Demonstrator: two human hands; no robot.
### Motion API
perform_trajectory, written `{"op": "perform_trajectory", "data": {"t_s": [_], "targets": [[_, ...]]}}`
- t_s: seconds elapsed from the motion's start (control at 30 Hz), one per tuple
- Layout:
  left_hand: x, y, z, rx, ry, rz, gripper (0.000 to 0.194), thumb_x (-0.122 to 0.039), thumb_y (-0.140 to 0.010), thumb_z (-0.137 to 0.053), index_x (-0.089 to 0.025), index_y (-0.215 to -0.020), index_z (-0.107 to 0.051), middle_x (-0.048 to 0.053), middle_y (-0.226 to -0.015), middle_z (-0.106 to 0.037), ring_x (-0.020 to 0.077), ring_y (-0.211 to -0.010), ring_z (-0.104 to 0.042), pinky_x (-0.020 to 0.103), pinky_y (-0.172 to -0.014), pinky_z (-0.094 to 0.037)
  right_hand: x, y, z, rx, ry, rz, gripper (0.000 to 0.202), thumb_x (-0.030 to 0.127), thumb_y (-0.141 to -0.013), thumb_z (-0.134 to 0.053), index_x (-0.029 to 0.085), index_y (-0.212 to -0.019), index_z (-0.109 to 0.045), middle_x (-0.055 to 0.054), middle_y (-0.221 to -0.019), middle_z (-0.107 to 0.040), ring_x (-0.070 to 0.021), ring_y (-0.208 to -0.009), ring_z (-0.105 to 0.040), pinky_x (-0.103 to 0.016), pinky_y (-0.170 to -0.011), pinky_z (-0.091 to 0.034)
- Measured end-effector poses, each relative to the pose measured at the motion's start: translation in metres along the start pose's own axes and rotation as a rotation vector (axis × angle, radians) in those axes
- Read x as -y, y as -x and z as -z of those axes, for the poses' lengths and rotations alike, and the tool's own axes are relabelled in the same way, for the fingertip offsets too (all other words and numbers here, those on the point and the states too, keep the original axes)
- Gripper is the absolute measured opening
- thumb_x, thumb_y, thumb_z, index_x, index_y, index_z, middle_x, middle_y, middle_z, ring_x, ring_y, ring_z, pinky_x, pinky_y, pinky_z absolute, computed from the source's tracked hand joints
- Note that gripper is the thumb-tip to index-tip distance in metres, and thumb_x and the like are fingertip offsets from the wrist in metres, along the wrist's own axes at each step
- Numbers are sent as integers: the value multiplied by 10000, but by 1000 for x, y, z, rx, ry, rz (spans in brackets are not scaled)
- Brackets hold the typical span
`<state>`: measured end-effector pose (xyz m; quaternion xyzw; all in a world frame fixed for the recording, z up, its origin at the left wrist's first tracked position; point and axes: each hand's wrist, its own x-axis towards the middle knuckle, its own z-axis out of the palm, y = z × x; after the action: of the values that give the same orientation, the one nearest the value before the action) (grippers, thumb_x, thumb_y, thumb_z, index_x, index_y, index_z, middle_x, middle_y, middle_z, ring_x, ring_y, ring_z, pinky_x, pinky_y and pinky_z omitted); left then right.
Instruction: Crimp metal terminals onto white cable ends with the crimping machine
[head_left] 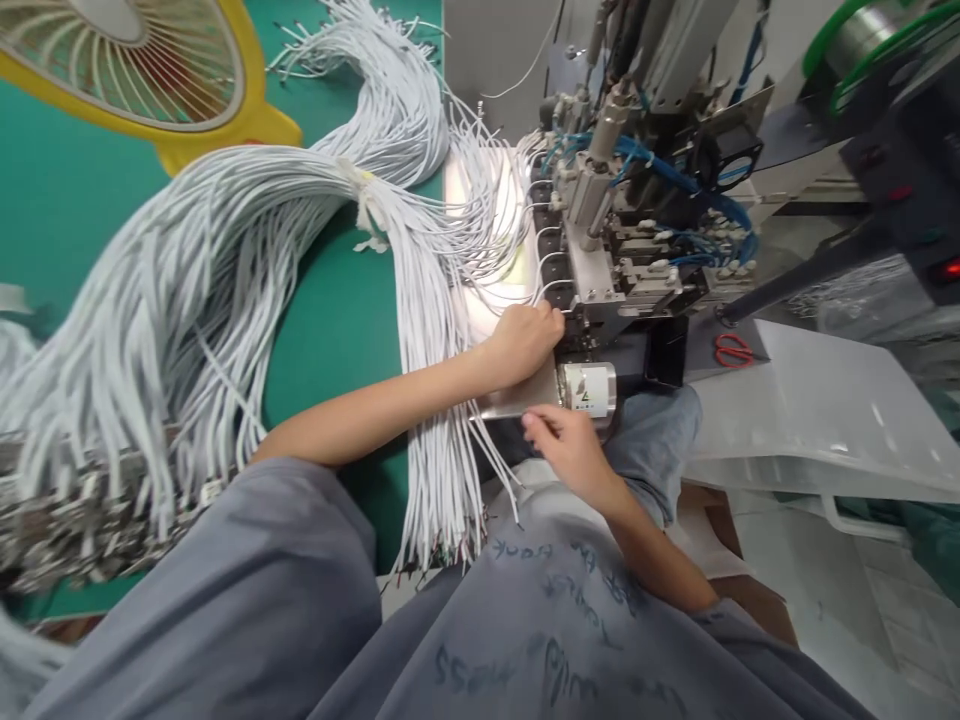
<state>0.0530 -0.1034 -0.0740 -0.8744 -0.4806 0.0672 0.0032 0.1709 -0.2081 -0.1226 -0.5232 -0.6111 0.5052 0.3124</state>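
Observation:
My left hand (525, 343) reaches across the bundle of white cables (435, 400) to the near end of the machine's row of dark slots (553, 268). Its fingers are bent closed at the slot edge, and they hide whatever is between them. Several white cables run into the slots just beyond. My right hand (576, 452) is curled in front of a round metal container with a white label (589, 390), thumb and forefinger close together; what they hold, if anything, is too small to make out. A few loose cable ends hang to its left.
A yellow fan (277, 128) stands at the upper left on the green mat (330, 310). Another thick cable bundle (187, 230) arches across the mat. Pneumatic cylinders (596, 195) rise beyond the slots. Red-handled scissors (733, 350) lie right, beside a white sheet (832, 400).

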Motion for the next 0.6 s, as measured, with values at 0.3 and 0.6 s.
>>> {"op": "perform_trajectory", "data": {"t_s": [0.3, 0.6], "targets": [[-7, 6, 11, -84, 79, -115, 274, -30, -827, -375, -81, -895, -636, 131, -812, -608, 203, -674, -604, 282, -514, -321, -9, 0, -47, 190, 68, -33, 212, 259, -823, -456, 177, -779, -647, -18, -665, -636, -152, -593, -547, -264, -603, -412], [-17, 14, 8, -202, 674, -509, 347, -296, -963, -348, -126, -960, -651, 68, -860, -622, 121, -754, -592, 223, -683, -430, 8, -3, 58, -56, 91, -33, 221, 345, -786, -580, 162, -712, -680, -32, -664, -666, -196, -639, -596, -290, -590, -448]]}}
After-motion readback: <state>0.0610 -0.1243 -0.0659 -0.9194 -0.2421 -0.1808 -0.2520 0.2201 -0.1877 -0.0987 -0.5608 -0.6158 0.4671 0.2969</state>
